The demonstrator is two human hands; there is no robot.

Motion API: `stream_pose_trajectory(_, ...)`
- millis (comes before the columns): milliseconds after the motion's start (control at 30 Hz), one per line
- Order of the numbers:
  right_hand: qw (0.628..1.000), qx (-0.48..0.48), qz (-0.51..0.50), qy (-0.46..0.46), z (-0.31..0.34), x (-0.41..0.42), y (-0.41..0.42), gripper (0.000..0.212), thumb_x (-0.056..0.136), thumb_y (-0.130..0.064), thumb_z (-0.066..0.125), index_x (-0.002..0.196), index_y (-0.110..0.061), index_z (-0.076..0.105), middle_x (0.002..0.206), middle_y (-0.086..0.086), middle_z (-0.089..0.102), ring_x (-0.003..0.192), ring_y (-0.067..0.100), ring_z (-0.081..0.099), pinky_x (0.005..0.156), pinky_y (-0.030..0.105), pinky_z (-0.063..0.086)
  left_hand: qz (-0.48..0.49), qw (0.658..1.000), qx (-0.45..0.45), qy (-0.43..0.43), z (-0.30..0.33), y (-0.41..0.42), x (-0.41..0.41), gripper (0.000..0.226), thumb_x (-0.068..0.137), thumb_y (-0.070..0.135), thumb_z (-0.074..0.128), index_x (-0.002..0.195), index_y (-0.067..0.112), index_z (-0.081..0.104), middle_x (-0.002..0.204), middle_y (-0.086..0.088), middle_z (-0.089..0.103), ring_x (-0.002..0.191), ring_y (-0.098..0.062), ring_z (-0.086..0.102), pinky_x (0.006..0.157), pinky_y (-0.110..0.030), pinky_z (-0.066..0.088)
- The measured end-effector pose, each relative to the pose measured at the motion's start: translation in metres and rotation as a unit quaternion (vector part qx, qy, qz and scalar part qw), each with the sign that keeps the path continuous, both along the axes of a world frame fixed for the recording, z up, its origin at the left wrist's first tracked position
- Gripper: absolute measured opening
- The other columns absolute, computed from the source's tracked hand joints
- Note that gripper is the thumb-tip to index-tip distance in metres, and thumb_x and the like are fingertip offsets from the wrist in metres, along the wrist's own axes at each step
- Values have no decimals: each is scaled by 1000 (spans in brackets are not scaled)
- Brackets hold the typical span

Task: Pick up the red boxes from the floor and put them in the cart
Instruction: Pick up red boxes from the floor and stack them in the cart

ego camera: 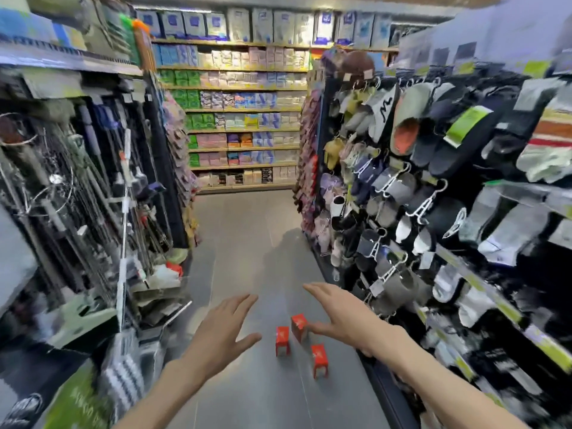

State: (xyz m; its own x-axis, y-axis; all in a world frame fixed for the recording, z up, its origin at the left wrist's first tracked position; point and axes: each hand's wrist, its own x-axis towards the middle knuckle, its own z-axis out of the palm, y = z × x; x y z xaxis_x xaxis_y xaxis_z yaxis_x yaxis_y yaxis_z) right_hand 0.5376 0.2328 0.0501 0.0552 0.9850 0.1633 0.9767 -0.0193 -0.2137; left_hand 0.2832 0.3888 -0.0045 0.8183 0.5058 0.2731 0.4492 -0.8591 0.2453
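We're looking down a shop aisle, both arms stretched forward over the grey floor [247,230].

Left hand [221,331]: palm down, fingers straight and spread, thumb out to the side. Holds nothing, touches nothing we can see.

Right hand [340,314]: also flat and spread wide, fingers pointing up-aisle. Its thumb overlaps the right edge of the far box [298,327] in view; we can't tell if it actually touches or just hovers in front. No grip on it either way.

Three red boxes, all on the floor between and just below the hands:
- far box, tilted, nearest the right thumb
- left box [282,340], upright, just beside the far one
- near box [319,360], upright, a bit apart from the other two, closest to us and under the right forearm

White markings on the box faces, too blurred to read.

Surroundings: left rack [93,187] hung with long-handled tools and metal hardware; right rack [402,187] hung with slippers and socks; back shelves [244,119] stacked with packaged goods. Edges of the frame are heavily smeared.
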Motion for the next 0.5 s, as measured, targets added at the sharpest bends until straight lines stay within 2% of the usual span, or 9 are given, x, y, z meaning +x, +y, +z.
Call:
stream_pose_trajectory(167, 1000, -5, -25, -8, -12, 44, 101, 85, 85, -61, 59, 152, -20, 26, 154, 2, 35, 139, 18, 34, 114, 30, 29, -30, 1000, 0, -1, -17, 126, 44, 78, 86, 68, 44, 152, 28, 30, 154, 5, 37, 138, -17, 39, 111, -33, 34)
stream_pose_trajectory(300, 997, -1, -72, -5, -27, 78, 175, 87, 83, -67, 54, 152, -22, 26, 154, -1, 35, 139, 16, 35, 113, 27, 29, -78, 997, -7, 13, -27, 218, 94, 75, 90, 56, 59, 153, 28, 29, 155, 7, 34, 140, -17, 35, 111, -31, 31)
stream_pose_trajectory(500, 985, -4, -171, 24, -42, 122, 247, 85, 84, -63, 60, 151, -20, 29, 154, -2, 35, 139, 14, 34, 113, 24, 26, -199, 978, -2, 63, -37, 330, 191, 77, 88, 48, 65, 152, 26, 29, 156, 3, 34, 137, -21, 39, 108, -36, 35)
